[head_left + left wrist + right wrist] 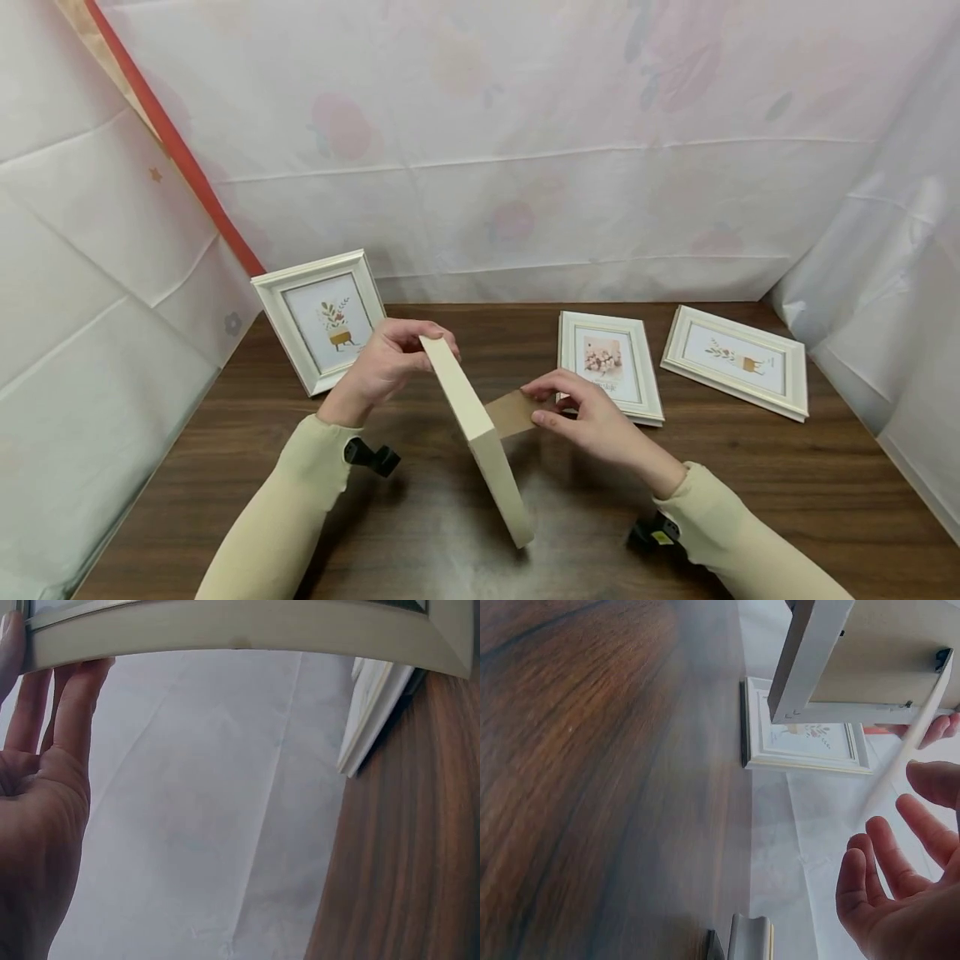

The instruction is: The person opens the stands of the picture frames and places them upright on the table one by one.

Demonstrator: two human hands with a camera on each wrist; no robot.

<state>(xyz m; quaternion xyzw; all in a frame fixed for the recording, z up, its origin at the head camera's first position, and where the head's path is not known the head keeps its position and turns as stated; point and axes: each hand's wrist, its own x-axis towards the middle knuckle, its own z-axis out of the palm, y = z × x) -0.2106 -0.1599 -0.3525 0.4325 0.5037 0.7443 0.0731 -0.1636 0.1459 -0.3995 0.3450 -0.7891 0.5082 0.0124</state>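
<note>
A cream picture frame point(480, 425) is held up and tilted, its edge facing the head camera. My left hand point(397, 358) grips its upper end, thumb on one side and fingers on the other. From the back extends a brown stand flap point(513, 414). My right hand point(588, 412) holds the flap's free end, fingertips at its far edge and thumb at its near one. In the right wrist view, the frame's beige back point(885, 652) shows, with the flap swung out from a small black hinge point(943, 658) close to my right fingers point(889, 855).
Behind my left hand a white frame with a plant print point(322, 321) stands propped up. Two more white frames, one with a pink print point(609, 362) and one with a plant print point(735, 360), lie beyond my right hand on the dark wooden table point(750, 475). Pale cloth point(525, 150) surrounds it.
</note>
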